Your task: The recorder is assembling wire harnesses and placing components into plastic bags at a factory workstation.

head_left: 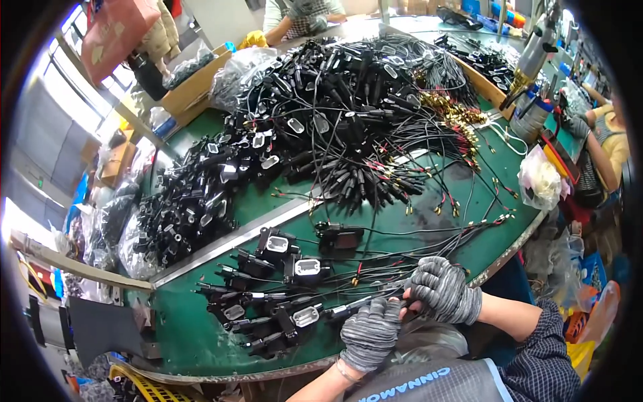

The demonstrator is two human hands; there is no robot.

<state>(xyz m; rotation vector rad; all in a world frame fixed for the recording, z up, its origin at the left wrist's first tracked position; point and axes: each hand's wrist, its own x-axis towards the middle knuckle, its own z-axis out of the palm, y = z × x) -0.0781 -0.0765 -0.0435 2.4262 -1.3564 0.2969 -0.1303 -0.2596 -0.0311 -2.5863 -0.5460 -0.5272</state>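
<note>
Your gloved left hand (370, 333) and right hand (442, 289) pinch one black cable (348, 308) between closed fingers, steadying it near the surface (194, 335).

Gloved left hand (370, 333) and right hand (440, 290) meet, fingers curled.

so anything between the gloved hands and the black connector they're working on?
No. The left hand and right hand both already touch the connector cable at the table's near edge. The other finished connectors lie just to its left, not between.
</note>
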